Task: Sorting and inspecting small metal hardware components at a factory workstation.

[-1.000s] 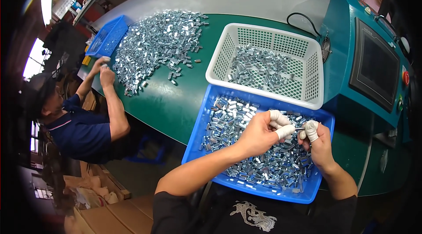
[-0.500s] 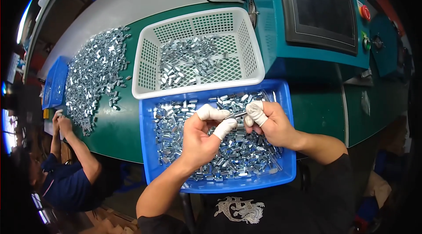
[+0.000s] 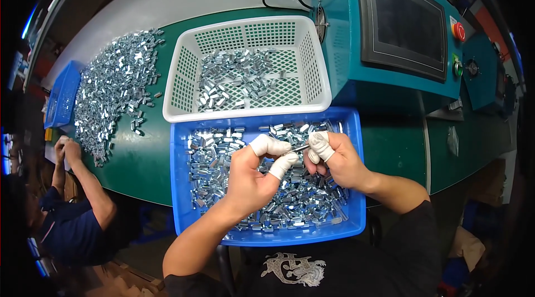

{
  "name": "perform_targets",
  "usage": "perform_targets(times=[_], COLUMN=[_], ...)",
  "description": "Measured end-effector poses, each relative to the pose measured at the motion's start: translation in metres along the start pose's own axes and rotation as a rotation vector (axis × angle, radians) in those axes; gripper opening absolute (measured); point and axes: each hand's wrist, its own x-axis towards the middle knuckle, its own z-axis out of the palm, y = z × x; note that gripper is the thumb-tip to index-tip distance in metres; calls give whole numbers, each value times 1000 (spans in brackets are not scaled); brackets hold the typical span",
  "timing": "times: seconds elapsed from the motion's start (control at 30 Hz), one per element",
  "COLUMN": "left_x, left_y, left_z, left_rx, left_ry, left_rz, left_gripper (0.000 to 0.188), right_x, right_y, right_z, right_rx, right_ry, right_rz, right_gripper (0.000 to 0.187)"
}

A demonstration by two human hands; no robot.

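My left hand is closed in a pinch, white finger covers on its thumb and fingertip. Between those tips is a small shiny metal piece, mostly hidden. Facing it, my right hand, with similar white covers, pinches a thin dark metal rod. The rod reaches to my left fingertips; whether it enters the piece is hidden. Both hands hover above a blue bin full of small, shiny, elongated metal pieces. Behind it a white perforated basket holds a smaller number of such pieces.
A large heap of metal pieces lies on the green mat at left, beside a blue basket. A co-worker's hands are at its near edge. A teal machine with a screen and red button stands at right.
The view has shifted a little, so the bins and heap sit further left. My hands stay together over the blue bin, still pinching the rod and the metal piece.
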Motion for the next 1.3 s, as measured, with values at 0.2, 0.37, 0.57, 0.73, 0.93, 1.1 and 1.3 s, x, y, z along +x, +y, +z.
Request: perform_targets(times=[0.2, 0.37, 0.57, 0.73, 0.93, 1.1, 1.3], left_x=[3, 11, 10, 10, 11, 9, 16], left_y=[6, 8, 8, 11, 14, 4, 0], left_z=[4, 3, 4, 1, 3, 4, -11], left_rx=[178, 439, 389, 432, 379, 358, 263], left_ry=[-91, -69, 17, 17, 25, -18, 64], left_rz=[11, 186, 270, 338, 365, 356, 131], left_gripper=[13, 23, 49, 32, 22, 21, 15], right_x=[0, 8, 10, 8, 9, 12, 11], right_y=[1, -2, -3, -5, -4, -3, -1], right_z=[-2, -9, -14, -14, -14, -18, -15], right_rx=[-22, 176, 546, 596, 499, 407, 220], right_ry=[-55, -72, -203, -249, -304, -219, -45], right_rz=[10, 195, 351, 380, 410, 418, 253], right_gripper=[38, 39, 43, 42, 41, 42, 44])
